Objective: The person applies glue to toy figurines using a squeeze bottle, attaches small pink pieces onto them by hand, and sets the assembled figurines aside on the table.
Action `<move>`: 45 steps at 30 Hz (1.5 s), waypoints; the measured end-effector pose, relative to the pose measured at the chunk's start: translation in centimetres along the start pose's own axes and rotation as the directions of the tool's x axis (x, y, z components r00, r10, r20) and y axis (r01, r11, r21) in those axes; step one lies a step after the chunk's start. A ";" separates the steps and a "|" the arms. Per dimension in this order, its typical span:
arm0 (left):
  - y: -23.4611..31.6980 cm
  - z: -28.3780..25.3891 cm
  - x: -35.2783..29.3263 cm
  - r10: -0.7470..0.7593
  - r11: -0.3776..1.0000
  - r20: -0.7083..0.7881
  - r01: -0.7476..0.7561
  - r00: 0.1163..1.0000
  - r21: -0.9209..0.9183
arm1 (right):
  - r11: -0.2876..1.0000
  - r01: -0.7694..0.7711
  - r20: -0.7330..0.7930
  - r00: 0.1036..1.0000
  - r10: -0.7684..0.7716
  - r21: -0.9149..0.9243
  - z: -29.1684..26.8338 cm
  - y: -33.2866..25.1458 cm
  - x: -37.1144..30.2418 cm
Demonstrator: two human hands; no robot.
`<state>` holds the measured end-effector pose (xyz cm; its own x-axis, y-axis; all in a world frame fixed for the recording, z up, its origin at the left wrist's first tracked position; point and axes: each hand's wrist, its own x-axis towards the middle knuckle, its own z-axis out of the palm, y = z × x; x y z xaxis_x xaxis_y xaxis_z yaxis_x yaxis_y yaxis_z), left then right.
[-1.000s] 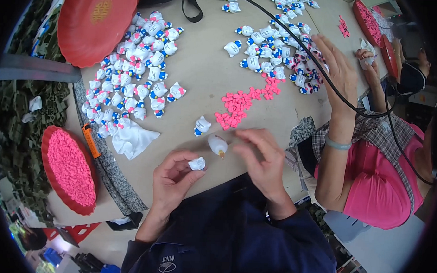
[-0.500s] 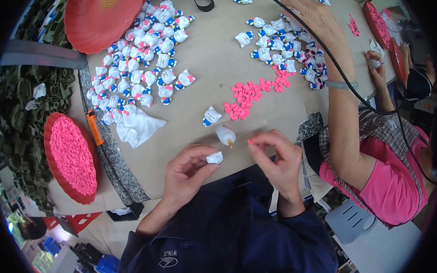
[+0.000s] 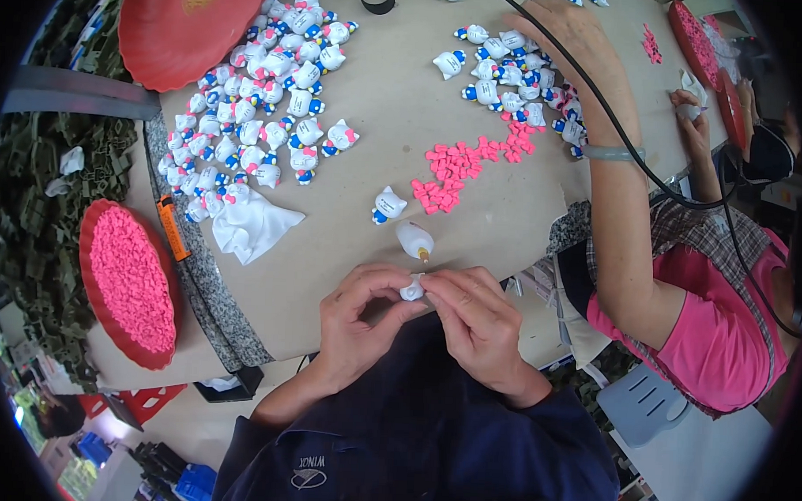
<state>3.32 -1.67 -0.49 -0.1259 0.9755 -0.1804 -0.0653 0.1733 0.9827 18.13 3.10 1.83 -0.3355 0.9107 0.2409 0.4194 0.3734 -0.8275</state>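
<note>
My left hand grips a small white cat figurine between thumb and fingers, just above my dark jacket. The fingertips of my right hand are pinched together against the figurine's right side. They cover the small pink bow seen there a moment earlier. Right beyond the figurine lies a white glue bottle, its yellowish tip toward me. One blue-and-white cat figurine rests beyond the bottle. A trail of loose pink bows spreads farther off to the right.
At left are a heap of figurines with bows, a white cloth, an orange marker and a red tray of pink bows. Another red tray stands beyond. A co-worker's arm reaches over more figurines; a black cable crosses there.
My right hand has moved left with the pink bow to meet the figurine. My left hand has shifted slightly right, and the figurine has turned in its fingers.
</note>
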 end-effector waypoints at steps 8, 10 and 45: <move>0.1 -0.9 0.3 -0.074 0.988 0.109 0.088 0.991 -0.127 | 0.976 -0.141 0.191 0.976 0.108 0.166 -1.2 0.9 0.7; 0.5 -0.7 0.3 -0.084 0.990 0.081 0.093 0.993 -0.109 | 0.985 -0.091 0.159 0.985 0.068 0.144 -0.8 0.8 0.7; 2.0 -0.7 5.6 0.270 0.768 -0.014 -0.206 0.963 0.607 | 0.942 -0.039 -0.115 0.990 0.082 0.334 0.4 3.2 0.6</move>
<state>1.79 4.02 0.47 -0.1528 0.9841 0.0906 0.5762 0.0142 0.8172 18.89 4.80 -0.90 -0.2004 0.9526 0.2288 0.1261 0.2567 -0.9582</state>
